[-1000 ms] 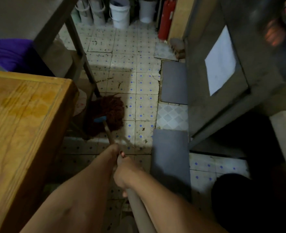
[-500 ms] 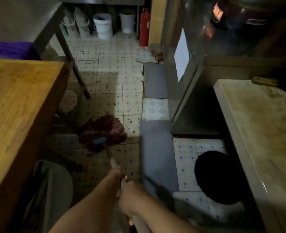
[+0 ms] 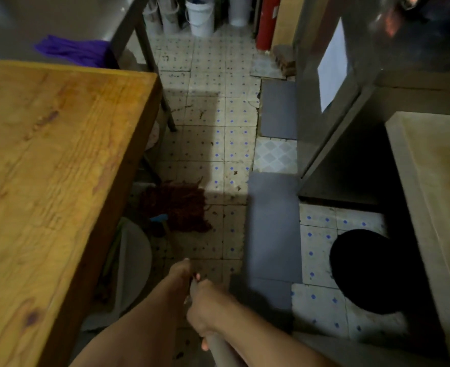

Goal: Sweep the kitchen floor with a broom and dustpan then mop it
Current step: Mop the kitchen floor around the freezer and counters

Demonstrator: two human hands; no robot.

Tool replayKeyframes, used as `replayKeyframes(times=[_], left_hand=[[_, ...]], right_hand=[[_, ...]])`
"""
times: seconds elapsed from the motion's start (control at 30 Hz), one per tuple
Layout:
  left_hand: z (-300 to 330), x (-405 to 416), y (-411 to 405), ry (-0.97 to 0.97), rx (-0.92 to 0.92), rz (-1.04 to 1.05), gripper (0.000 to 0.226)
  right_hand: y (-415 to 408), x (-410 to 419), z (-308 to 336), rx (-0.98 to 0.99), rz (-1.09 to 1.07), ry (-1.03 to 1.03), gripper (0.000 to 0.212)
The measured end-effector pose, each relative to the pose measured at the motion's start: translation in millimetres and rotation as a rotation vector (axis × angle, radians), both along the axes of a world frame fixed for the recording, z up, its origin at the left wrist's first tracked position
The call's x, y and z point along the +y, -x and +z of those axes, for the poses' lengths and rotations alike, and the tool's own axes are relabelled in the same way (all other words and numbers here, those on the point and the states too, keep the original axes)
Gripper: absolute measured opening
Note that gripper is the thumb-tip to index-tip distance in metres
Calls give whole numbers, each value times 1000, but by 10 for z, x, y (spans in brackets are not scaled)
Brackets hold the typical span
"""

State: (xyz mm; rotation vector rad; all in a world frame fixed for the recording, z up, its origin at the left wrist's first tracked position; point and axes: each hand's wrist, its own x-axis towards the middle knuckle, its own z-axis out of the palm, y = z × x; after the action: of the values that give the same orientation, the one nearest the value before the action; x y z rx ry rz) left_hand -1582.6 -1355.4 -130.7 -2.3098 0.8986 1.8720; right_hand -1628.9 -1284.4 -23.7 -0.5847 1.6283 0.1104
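Observation:
A dark red string mop head (image 3: 177, 205) with a blue collar lies on the dirty tiled floor (image 3: 218, 147), beside the wooden table's edge. Its grey handle (image 3: 219, 349) runs back toward me. My left hand (image 3: 180, 274) grips the handle further down. Just behind it, my right hand (image 3: 205, 307) is wrapped round the handle too. The middle of the handle is hidden by both hands.
A wooden table (image 3: 54, 168) fills the left. Steel counter legs (image 3: 152, 75) stand behind it, and a purple cloth (image 3: 73, 50) lies there. White buckets (image 3: 200, 15) and a red extinguisher (image 3: 267, 22) stand far back. A steel cabinet (image 3: 324, 102), a black bin (image 3: 364, 268) and a pale counter (image 3: 435, 207) line the right.
The mop head has been dragged left and toward me, close under the table's edge. Both hands keep their hold on the handle. My view has swung left.

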Motion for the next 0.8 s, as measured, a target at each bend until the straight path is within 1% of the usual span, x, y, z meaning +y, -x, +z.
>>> replayKeyframes(times=[0.03, 0.1, 0.13, 0.2, 0.27, 0.33, 0.47, 0.53, 0.6, 0.63, 0.7, 0.8], left_hand=[[-6, -52, -70, -6, 4, 3, 36], [30, -166, -149, -24, 7, -55, 22], [43, -215, -147, -21, -7, -68, 24], [5, -271, -105, 0, -25, -73, 37], [36, -248, -37, -18, -30, -69, 38], [5, -173, -13, -31, -35, -62, 40], [13, 70, 29, -42, -41, -78, 26], [43, 274, 143, -38, -40, -96, 37], [58, 456, 271, -100, -29, -83, 53], [76, 567, 345, -132, -24, -95, 54], [122, 794, 512, -138, 8, -127, 44], [162, 1182, 772, -93, 73, -187, 33]], right_hand=[[-53, -55, 6, -3, -1, -4, 63], [-117, -161, -7, 1, -16, -4, 63], [-124, -196, -13, 9, -32, 2, 63], [-87, -221, 10, 34, -71, 31, 58], [-20, -184, 13, 30, -116, 45, 52], [40, -76, 14, -23, -161, 31, 49], [61, 187, -48, -105, -246, 7, 50], [105, 404, -80, -94, -323, -6, 46], [160, 618, -114, -69, -359, -6, 40], [201, 740, -115, -55, -375, 1, 38], [301, 977, -82, -19, -409, 23, 36], [471, 1375, -16, 55, -432, 55, 38]])
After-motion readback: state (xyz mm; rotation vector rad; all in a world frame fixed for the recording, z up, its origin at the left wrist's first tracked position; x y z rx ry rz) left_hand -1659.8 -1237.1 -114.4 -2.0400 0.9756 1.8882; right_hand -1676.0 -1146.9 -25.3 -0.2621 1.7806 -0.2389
